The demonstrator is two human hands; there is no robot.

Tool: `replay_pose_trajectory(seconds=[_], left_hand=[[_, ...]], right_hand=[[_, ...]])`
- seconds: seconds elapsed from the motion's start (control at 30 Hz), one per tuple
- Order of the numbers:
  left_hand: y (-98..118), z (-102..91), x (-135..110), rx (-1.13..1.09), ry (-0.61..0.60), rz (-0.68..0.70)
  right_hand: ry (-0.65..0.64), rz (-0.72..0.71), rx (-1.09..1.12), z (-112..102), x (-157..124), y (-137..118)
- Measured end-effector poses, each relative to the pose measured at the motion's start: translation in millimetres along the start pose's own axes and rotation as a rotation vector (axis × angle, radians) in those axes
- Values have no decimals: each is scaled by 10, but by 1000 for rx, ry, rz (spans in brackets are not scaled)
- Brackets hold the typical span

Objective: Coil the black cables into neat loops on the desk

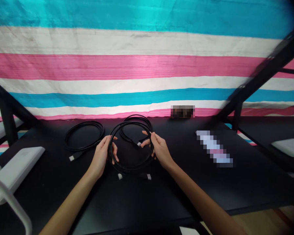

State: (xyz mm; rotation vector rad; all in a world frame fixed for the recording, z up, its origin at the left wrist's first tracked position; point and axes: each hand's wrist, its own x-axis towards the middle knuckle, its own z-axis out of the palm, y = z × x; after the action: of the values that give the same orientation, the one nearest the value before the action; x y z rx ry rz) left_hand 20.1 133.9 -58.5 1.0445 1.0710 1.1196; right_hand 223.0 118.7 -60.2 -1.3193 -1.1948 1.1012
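A black cable (pixel 132 169) wound into a round coil is held up between my two hands. My left hand (pixel 105 151) is closed around the coil's left side, and my right hand (pixel 159 147) grips its right side with thumb and fingers. Two light-coloured plug ends show at the bottom of this coil. Behind it on the table lies a second coiled black cable (pixel 134 116), its pale plug close to my right fingertips. Left of my left hand rests a third coiled cable (pixel 84 123) with a white-tipped plug.
The black table (pixel 137 209) has dark metal frame bars on both sides. A white power strip or box-like bar (pixel 24 163) lies at the left, near a pale curved tube (pixel 17 209). A blurred-out flat object (pixel 214 147) lies right. Striped sheeting (pixel 147 65) hangs behind.
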Motion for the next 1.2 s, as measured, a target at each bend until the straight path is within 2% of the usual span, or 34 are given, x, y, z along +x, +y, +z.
replay_pose_trajectory(seconds=[0.1,0.23,0.37,0.63,0.77,0.93,1.1,1.2], left_hand=[[-53,5,28,68,-31,5],[-122,-3,69,118,-135,-97],[-138,-41,100,131,-134,-67],[-160,-81,104,106,-226,-101],[-120,-74,88,84,-188,-15],[-49,-74,80,95,-71,29],[-74,-81,91,59,45,123],[-91,-91,104,28,97,135]], right_hand=[[42,-13,-15,-36,3,2],[99,-37,-16,-83,33,31],[124,-24,-81,-73,42,30],[173,26,-205,-36,-4,-12],[185,-22,-209,-42,28,36],[138,-72,-127,-17,50,76],[119,-40,-55,-3,16,34],[126,-6,-117,-13,4,17]])
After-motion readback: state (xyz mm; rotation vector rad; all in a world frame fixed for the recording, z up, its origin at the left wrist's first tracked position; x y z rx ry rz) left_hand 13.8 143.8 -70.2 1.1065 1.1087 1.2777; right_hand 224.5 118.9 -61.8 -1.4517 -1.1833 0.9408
